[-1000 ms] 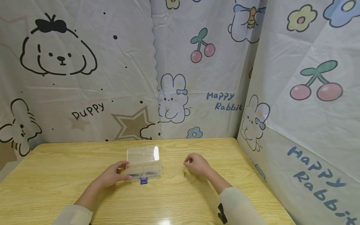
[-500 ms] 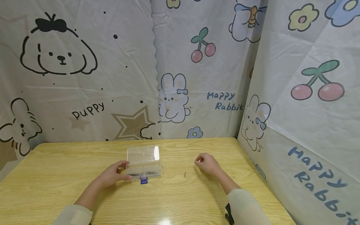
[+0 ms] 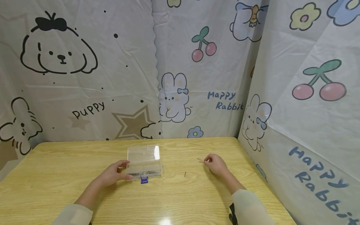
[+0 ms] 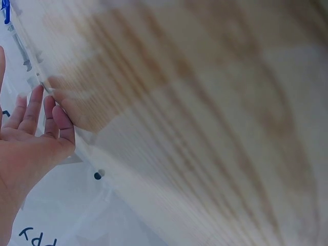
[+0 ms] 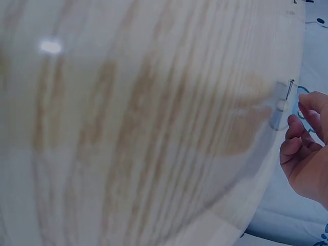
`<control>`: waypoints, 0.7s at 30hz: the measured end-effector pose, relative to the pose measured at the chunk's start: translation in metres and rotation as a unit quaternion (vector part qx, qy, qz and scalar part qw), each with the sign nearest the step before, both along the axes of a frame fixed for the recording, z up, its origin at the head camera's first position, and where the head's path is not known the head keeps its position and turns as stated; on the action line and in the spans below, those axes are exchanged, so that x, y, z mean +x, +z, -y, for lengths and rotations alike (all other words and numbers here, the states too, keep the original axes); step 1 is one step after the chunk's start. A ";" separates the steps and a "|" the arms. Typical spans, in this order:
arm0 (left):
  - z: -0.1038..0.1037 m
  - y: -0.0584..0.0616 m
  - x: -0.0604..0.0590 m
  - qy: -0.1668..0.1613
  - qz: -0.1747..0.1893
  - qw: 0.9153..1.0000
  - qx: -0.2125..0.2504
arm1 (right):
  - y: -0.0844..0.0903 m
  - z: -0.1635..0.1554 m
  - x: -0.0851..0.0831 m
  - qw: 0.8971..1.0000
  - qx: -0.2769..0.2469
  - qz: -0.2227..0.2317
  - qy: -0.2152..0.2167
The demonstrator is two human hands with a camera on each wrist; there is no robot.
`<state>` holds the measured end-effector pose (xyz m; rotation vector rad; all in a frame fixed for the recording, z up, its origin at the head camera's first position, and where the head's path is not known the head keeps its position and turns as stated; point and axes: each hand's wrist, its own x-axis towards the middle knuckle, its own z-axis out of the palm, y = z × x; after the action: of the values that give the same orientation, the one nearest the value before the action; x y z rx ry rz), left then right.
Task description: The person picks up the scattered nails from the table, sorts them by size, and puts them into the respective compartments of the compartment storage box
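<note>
A clear plastic box (image 3: 149, 166) stands on the table with its lid raised at the back, a blue latch (image 3: 144, 180) at the front and several thin nails (image 3: 138, 174) inside. My left hand (image 3: 113, 172) holds the box by its left side, thumb at the front corner. To the right, my right hand (image 3: 215, 163) is low over the table with fingers curled and fingertips together. Thin dark lines at those fingertips include a nail (image 5: 290, 88) with a flat head; I cannot tell if it is pinched. Another nail (image 3: 185, 174) lies between box and right hand.
The wood-grain table (image 3: 157, 203) ends at the back against a printed curtain (image 3: 126, 78). A second curtain side (image 3: 306, 131) runs along the table's right edge, beyond the right hand. Light glares off the front of the tabletop.
My right hand has moved right, away from the lone nail, and thin nail-like lines now show at its fingertips. The left hand and the box have stayed where they were.
</note>
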<state>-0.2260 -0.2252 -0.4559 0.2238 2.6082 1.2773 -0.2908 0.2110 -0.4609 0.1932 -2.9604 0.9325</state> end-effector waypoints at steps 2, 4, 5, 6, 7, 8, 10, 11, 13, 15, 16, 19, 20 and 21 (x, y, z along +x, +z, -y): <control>0.000 0.000 0.000 0.000 -0.001 1.000 0.001 | -0.002 -0.002 0.000 1.000 0.001 -0.002 -0.004; 0.001 -0.001 0.000 -0.001 -0.002 1.000 0.001 | -0.003 -0.003 0.000 1.000 0.000 -0.003 -0.007; 0.001 -0.001 0.000 -0.001 -0.002 1.000 0.002 | -0.004 -0.003 0.000 1.000 0.000 -0.001 -0.009; 0.001 -0.001 0.000 -0.001 -0.002 1.000 0.001 | -0.004 -0.003 0.000 1.000 -0.001 0.001 -0.011; 0.001 -0.001 0.000 0.000 -0.001 1.000 0.002 | -0.005 -0.003 0.000 1.000 -0.002 0.003 -0.012; 0.000 -0.001 0.000 0.000 -0.001 1.000 0.001 | -0.006 -0.003 -0.001 1.000 -0.003 0.004 -0.012; 0.000 -0.001 0.000 0.001 0.001 1.000 0.001 | -0.007 -0.002 -0.001 1.000 -0.004 0.006 -0.014; 0.000 -0.001 0.000 0.002 0.001 1.000 0.002 | -0.008 -0.002 -0.002 1.000 -0.003 0.006 -0.014; 0.000 -0.001 0.000 0.003 0.002 1.000 0.003 | -0.009 -0.001 -0.003 1.000 -0.003 0.005 -0.014; -0.001 0.000 0.000 0.003 0.002 1.000 0.004 | -0.010 0.000 -0.003 1.000 0.000 0.002 -0.015; -0.001 0.000 0.000 0.004 0.001 1.000 0.005 | -0.011 0.000 -0.004 1.000 0.001 0.000 -0.014; -0.001 0.001 0.001 0.003 0.002 1.000 0.002 | -0.012 0.002 -0.004 1.000 0.006 -0.003 -0.014; -0.001 0.001 0.001 0.003 0.002 1.000 0.002 | -0.013 0.002 -0.004 1.000 0.008 -0.003 -0.014; -0.001 0.001 0.001 0.003 0.002 1.000 0.002 | -0.013 0.003 -0.004 1.000 0.010 -0.002 -0.015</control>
<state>-0.2251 -0.2245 -0.4545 0.2137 2.6068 1.2831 -0.2950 0.2084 -0.4741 0.1501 -2.9607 0.8974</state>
